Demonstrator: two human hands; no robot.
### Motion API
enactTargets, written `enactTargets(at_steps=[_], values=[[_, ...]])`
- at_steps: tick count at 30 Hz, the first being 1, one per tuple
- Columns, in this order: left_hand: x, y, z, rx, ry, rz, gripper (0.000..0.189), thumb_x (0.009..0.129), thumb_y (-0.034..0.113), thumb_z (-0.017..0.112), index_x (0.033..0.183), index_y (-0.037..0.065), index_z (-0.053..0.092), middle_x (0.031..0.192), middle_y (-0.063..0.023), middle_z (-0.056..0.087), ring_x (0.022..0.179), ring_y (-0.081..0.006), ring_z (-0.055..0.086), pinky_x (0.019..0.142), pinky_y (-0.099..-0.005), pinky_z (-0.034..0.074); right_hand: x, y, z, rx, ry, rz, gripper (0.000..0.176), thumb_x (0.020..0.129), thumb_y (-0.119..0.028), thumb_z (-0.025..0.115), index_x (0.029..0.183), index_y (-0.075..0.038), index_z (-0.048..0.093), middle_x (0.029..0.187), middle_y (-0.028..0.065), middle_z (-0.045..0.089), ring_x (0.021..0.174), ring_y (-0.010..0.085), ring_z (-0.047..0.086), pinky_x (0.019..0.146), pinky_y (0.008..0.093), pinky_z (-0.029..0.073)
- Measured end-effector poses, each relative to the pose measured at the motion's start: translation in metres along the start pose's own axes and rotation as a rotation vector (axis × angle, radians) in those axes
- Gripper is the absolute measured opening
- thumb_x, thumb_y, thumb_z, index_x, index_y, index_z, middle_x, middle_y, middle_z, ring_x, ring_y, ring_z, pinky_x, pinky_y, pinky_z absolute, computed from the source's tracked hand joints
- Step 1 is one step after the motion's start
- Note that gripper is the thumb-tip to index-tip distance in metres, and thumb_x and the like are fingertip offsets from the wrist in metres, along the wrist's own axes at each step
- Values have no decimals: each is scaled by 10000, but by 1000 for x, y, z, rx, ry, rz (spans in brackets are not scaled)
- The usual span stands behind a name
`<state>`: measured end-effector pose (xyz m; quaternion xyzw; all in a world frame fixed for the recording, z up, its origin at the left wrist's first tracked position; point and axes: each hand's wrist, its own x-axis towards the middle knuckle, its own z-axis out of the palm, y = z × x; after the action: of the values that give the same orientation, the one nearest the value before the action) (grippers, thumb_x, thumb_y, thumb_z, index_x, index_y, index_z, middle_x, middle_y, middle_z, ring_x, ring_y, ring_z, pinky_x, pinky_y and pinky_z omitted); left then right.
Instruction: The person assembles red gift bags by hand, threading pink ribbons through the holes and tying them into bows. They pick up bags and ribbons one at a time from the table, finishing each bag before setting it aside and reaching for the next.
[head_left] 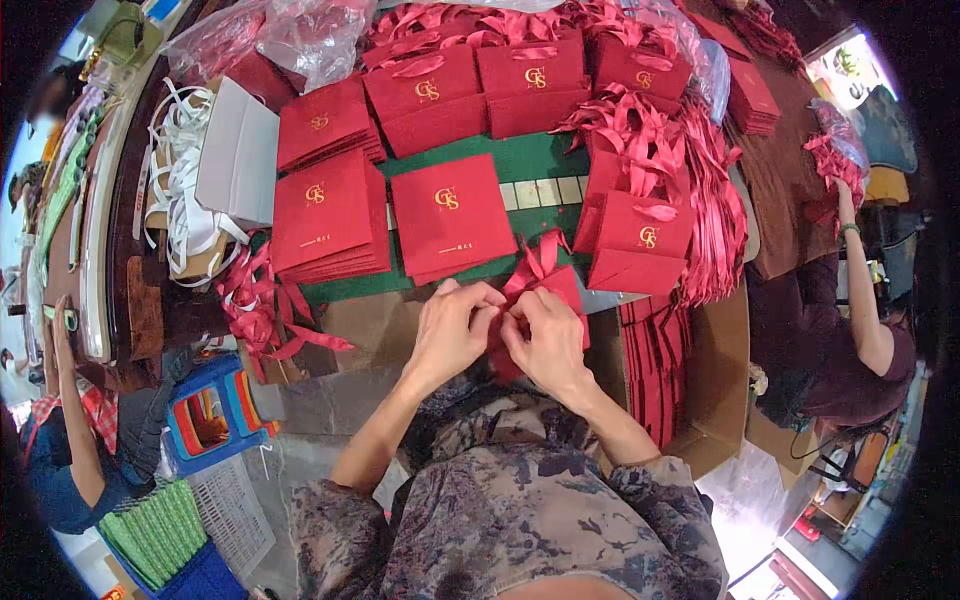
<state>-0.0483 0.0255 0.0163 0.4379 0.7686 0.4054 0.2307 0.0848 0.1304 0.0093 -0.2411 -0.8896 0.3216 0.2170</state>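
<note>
In the head view, I saw the left hand [450, 325] and right hand [548, 345] pinched closed on a red bag [568, 284], just nearside of the central bag stack [450, 225]. Ribbon [544, 256] work seemed underway; next called for a steady pinch. Knuckles hid exactly what was gripped.

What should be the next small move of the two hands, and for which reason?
Perhaps gently draw the red ribbon snug: the left hand and right hand are curled close together over a red bag, near that ribbon. What they may pinch is hidden.
</note>
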Motion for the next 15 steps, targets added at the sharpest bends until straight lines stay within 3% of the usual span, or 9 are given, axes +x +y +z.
enactTargets(at_steps=[4, 8, 10, 13, 15], values=[[-2, 12, 1, 84, 87, 48, 115, 856, 47, 672, 960, 50, 722, 802, -101, 714, 761, -280, 597, 697, -394, 494, -2, -2, 0, -15, -42, 90, 146, 796, -77, 735, 851, -13, 615, 784, 147, 633, 728, 340, 646, 643, 429, 500], [-1, 10, -3, 74, 65, -2, 108, 855, 45, 671, 955, 48, 713, 783, -96, 707, 766, -277, 598, 699, -388, 492, -4, -4, -11, 256, -94, 270, 167, 860, -119, 742, 930, -2, 645, 835, 157, 700, 757, 278, 714, 667, 363, 542], [1, 11, -4, 12, 45, -53, 87, 849, 40, 652, 933, 50, 670, 846, -118, 720, 825, -352, 607, 757, -437, 498, -5, -6, -13, 360, -101, 312, 173, 882, -132, 738, 952, 0, 651, 851, 160, 715, 768, 257, 729, 673, 343, 551], [0, 9, -1, 49, 75, -30, 97, 847, 38, 675, 943, 47, 687, 809, -87, 713, 777, -275, 607, 723, -380, 496, -7, -8, -15, 343, -84, 344, 157, 897, -129, 724, 956, -5, 650, 841, 147, 718, 753, 241, 732, 664, 339, 552], [-1, 8, 1, 42, 64, -16, 104, 839, 35, 684, 941, 50, 689, 819, -86, 716, 787, -275, 608, 726, -380, 497, -8, -4, -13, 205, -78, 233, 153, 892, -127, 726, 953, -7, 653, 835, 141, 715, 743, 239, 728, 653, 339, 550]])
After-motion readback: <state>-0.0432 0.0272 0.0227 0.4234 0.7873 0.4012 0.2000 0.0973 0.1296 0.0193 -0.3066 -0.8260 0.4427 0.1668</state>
